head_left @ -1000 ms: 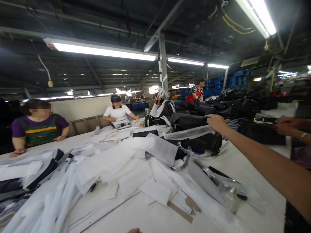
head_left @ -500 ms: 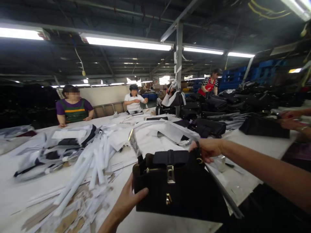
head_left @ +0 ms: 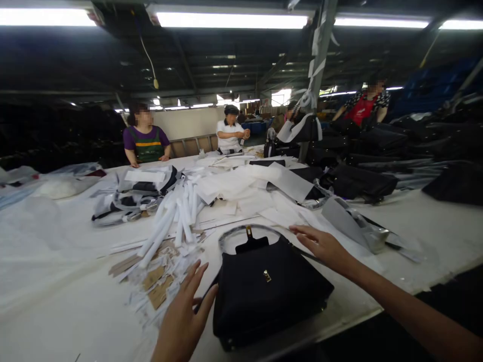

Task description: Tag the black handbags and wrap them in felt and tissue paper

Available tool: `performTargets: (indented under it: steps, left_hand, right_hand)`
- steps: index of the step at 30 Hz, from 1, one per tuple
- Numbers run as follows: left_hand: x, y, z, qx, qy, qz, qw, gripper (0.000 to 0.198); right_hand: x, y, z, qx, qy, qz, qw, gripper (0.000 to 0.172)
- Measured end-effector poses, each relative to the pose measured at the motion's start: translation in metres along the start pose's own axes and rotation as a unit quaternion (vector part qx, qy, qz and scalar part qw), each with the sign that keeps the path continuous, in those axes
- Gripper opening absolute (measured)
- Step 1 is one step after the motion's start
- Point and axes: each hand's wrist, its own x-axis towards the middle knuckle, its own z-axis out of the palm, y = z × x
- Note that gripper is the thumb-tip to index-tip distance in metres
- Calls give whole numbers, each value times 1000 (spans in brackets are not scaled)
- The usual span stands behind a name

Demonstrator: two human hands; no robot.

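Observation:
A black handbag (head_left: 264,289) with a gold clasp and a wrapped loop handle lies flat on the white table (head_left: 68,296) just in front of me. My left hand (head_left: 184,314) is open with fingers spread, its fingertips touching the bag's left side. On the other side my right hand (head_left: 322,245) is open too, fingers stretched out over the bag's upper right corner, holding nothing.
White rolled paper tubes (head_left: 169,223), paper sheets and cardboard scraps lie left of the bag. Plastic wrapping (head_left: 356,226) sits to the right. Black bags (head_left: 362,183) are piled at the back right. Three people sit or stand along the far side.
The bag, held upright in both hands half a second ago, now lies flat on the table. Both hands have let go and opened. The camera has tilted down.

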Motion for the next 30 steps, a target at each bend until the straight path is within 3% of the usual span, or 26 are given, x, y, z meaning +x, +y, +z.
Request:
performTargets:
  steps: [2,4,5,7,10,14,19,22,27,30]
  left_hand:
    - [-11,9,8,70,-56,98,991,60]
    - [-19,17,23,131,-167,169,962,70]
    - [-22,20,32,159,-214,192,944,77]
    - [-23,20,49,215,-255,220,917,93]
    - [-20,11,66,270,-236,247,900,96]
    - [-21,-8,71,307,-197,323,873,68]
    - [-34,-21,64,431,-119,483,752,52]
    - [-29,-26,62,474,-112,505,712,55]
    - [-13,-38,64,484,-157,481,714,76]
    - [-17,-36,67,463,-222,434,741,85]
  right_hand:
    - [-25,-5,4,-74,-67,-138,985,50]
    - [-43,-7,12,-162,-144,-242,946,68]
    - [-49,-6,17,-195,-169,-264,929,79]
    - [-53,-2,26,-243,-180,-278,912,94]
    - [-51,6,35,-280,-170,-275,904,96]
    - [-57,12,44,-323,-166,-292,885,82]
    - [-80,22,56,-364,-119,-352,854,71]
    - [-78,37,68,-377,-80,-369,846,69]
    - [-59,67,90,-345,-21,-374,861,67]
    - [-59,72,92,-311,-56,-343,885,69]
